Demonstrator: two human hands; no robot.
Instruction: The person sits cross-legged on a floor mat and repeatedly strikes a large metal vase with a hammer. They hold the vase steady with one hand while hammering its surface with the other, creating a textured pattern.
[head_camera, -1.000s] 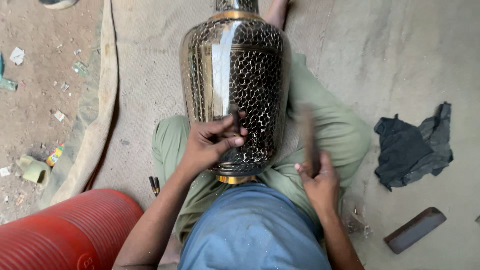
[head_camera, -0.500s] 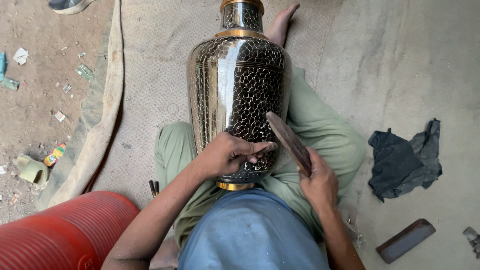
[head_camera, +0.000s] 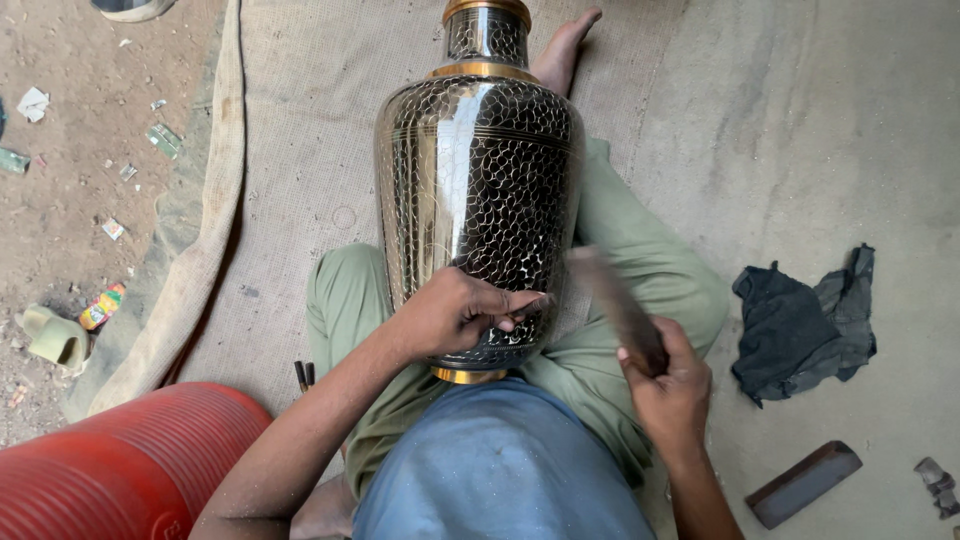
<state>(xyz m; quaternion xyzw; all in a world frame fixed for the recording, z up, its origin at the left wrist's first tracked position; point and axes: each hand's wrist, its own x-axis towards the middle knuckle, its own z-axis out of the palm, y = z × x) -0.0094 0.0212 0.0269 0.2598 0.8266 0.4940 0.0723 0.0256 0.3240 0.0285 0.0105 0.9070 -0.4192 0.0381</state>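
Observation:
A large metal vase (head_camera: 480, 190) with a black engraved scale pattern and brass bands lies lengthwise on my lap, its neck pointing away from me. My left hand (head_camera: 455, 312) rests on the vase's lower body, fingers pinched around a small chisel whose tip touches the surface. My right hand (head_camera: 670, 385) grips a dark wooden mallet (head_camera: 615, 305), blurred with motion, just right of the vase near the chisel. My legs in green trousers (head_camera: 650, 270) cradle the vase.
I sit on a burlap mat (head_camera: 290, 150) on a concrete floor. A red ribbed cylinder (head_camera: 120, 465) lies at the lower left. A dark cloth (head_camera: 800, 325) and a wooden block (head_camera: 803, 483) lie to the right. Litter dots the dirt at left.
The mallet has swung down toward the chisel and back a little to the right. My left hand has stayed on the vase, holding the chisel. The view has shifted slightly.

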